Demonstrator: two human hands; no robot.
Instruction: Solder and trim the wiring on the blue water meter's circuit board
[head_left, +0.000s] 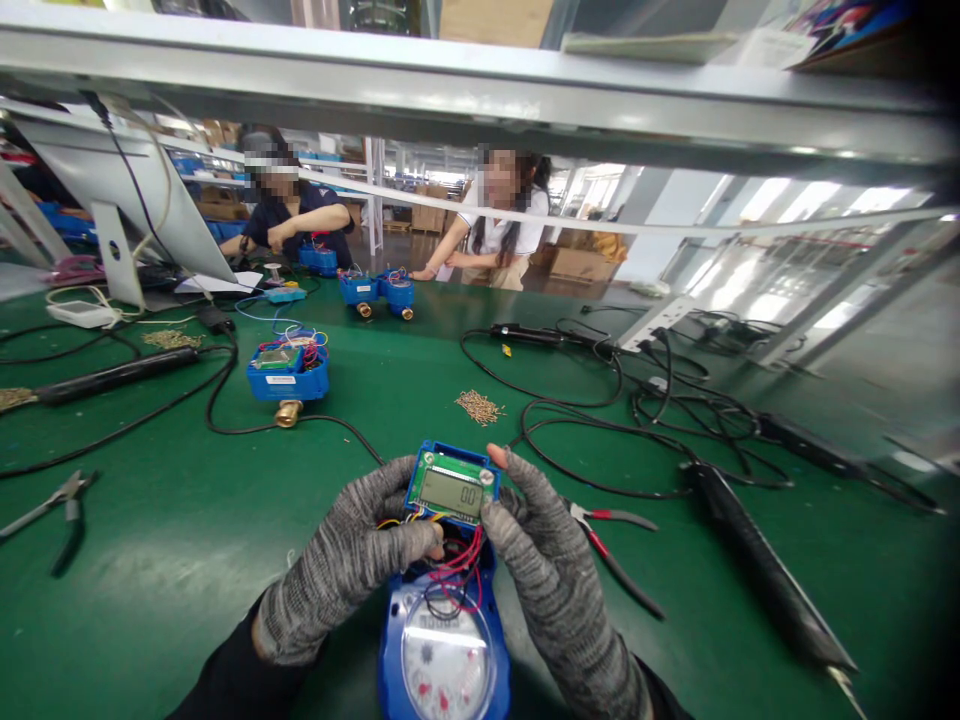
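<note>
A blue water meter (444, 650) with a round dial lies before me in the head view, its upper housing uncovered. Red, yellow and black wires (461, 565) run from that housing to a green circuit board with a lit LCD display (450, 490), which sits in a blue frame. My left hand (345, 550), in a grey fingerless glove, is closed around the left side of the display, thumb by the wires. On the opposite side my right hand (551, 560), gloved alike, grips the display's right edge between thumb and fingers.
Red-handled pliers (611, 550) and a black electric screwdriver (765, 565) lie to the right, among cables. Small screws (478, 407) are heaped ahead. Another meter (289, 370) and cutters (64, 510) lie left. Two people sit across the bench, beyond a metal shelf beam (480, 80).
</note>
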